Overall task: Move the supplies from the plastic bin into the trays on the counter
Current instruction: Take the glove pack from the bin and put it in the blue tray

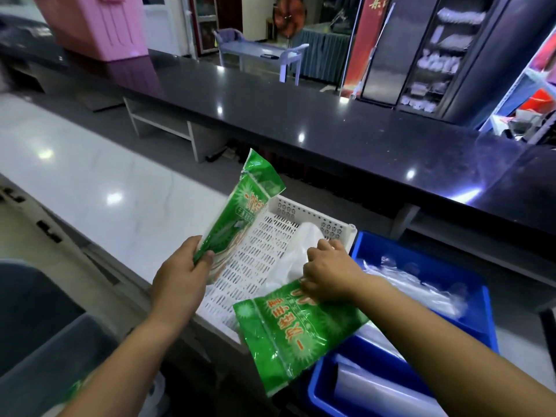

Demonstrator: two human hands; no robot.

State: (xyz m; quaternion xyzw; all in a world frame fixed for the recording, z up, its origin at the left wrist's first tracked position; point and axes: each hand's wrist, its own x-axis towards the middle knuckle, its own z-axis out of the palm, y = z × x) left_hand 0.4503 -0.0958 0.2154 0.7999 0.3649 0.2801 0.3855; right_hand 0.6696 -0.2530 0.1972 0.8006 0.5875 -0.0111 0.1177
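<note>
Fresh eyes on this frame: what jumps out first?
Two bright green packets grab the eye. The left hand holds one green packet upright over the white perforated tray at centre, and the right hand holds a second green packet by its top edge at the tray's near side. Next come the blue bins of clear plastic at lower right and the pink bin on the dark counter, far left.

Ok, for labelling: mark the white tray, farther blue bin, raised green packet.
white tray (258, 255): head view, perforated floor.
farther blue bin (416, 251): head view, far rim.
raised green packet (240, 203): head view, printed face.
</note>
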